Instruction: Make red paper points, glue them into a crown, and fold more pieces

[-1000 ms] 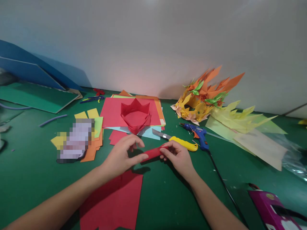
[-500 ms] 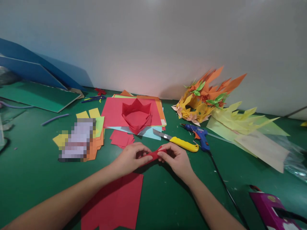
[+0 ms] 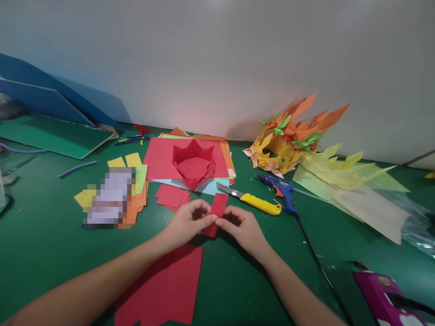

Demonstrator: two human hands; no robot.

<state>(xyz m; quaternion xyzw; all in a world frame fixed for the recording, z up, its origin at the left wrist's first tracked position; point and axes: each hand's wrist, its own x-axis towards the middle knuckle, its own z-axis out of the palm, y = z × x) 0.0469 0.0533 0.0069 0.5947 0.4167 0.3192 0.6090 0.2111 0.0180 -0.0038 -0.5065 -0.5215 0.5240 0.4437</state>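
A narrow folded piece of red paper [image 3: 219, 204] stands nearly upright between my two hands, above the green table. My left hand [image 3: 190, 222] pinches its left edge with thumb and fingers. On the other edge my right hand [image 3: 243, 229] is closed, its thumb tip close to the left one. Just beyond the hands lie small red paper squares [image 3: 172, 197] and a yellow-handled utility knife [image 3: 261, 203] with its blade out. Larger red sheets [image 3: 170, 280] lie partly under my left forearm. Behind, a red paper crown [image 3: 193, 164] rests on a stack of coloured paper [image 3: 156, 156].
A blue glue gun [image 3: 287, 194] lies to the right, its black cord running toward the front. Orange and yellow paper crowns [image 3: 295, 136] stand at the back right. A purple box [image 3: 384, 294] sits front right. Left are a blurred-out phone [image 3: 112, 194] and blue boards [image 3: 41, 97].
The red paper has turned from lying nearly sideways to standing steeply between my hands. My right hand has shifted slightly left and down.
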